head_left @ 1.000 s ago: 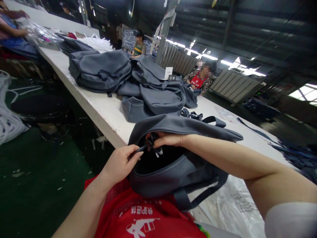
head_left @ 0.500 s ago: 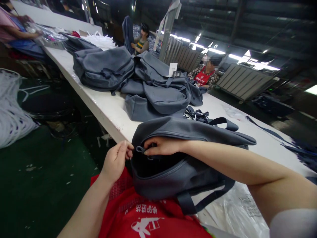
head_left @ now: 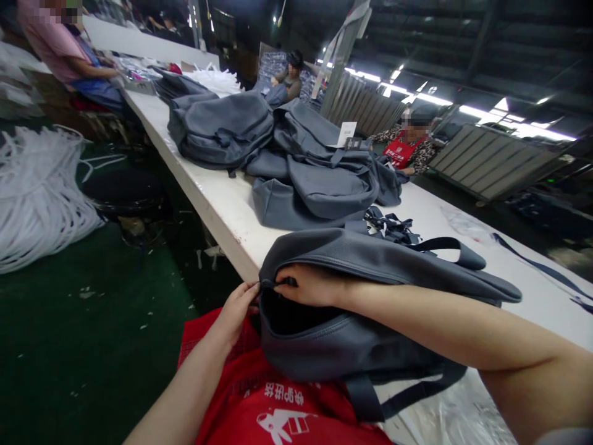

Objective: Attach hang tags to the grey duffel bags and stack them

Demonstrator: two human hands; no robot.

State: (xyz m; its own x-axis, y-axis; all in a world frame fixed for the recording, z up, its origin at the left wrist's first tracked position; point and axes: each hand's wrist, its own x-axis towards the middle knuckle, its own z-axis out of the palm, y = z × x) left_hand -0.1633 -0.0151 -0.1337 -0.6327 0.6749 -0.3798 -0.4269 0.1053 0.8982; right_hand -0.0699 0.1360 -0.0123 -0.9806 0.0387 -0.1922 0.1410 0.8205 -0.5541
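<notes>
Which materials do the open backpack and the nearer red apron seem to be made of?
Open backpack: probably coated fabric or imitation leather, satin finish; smooth panels carry soft highlights. Nearer red apron: apparently cloth, matte; it drapes softly, exact fibre unclear.

From the open bag (head_left: 361, 343), piled bags (head_left: 324, 179) block eleven o'clock and tangled straps (head_left: 391, 227) twelve; worktop (head_left: 542, 289) gives room at three. Below the right grip (head_left: 312, 285), six o'clock, the mouth (head_left: 296, 317) gapes.

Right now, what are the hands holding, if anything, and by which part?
The left hand pinches the dark backpack at the end of its opening. The right hand is inside, fingers at a small dark strip; its exact grip cannot be told.
</notes>
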